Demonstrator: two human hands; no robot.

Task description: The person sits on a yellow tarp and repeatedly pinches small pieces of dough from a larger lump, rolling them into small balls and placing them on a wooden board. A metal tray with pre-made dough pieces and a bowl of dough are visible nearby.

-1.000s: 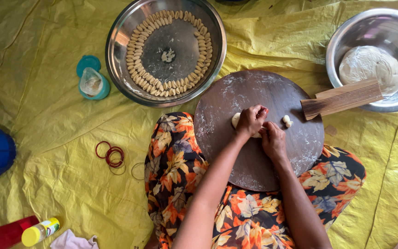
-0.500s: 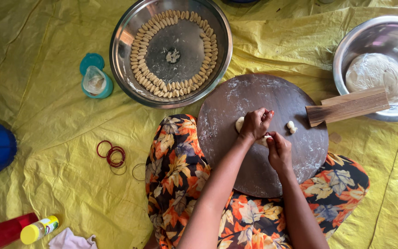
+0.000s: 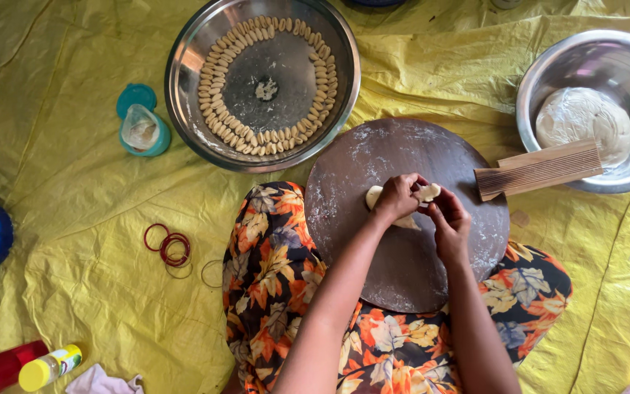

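Pinching: left hand (image 3: 397,197) and right hand (image 3: 448,219) now both grip dough piece (image 3: 426,192); earlier apart
Board: round board (image 3: 359,233) floured; small dough bit gone from its right

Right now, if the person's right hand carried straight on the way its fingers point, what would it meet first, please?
The right hand points up and slightly left, so it would probably meet the small dough piece at its fingertips first; depth is unclear.

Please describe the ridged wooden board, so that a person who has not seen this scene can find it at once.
Start at the round dark board on the person's lap. At its upper right edge lies the ridged wooden board, reaching onto the rim of the steel bowl that holds a dough ball. It is the only rectangular, pale wooden piece with fine parallel grooves.
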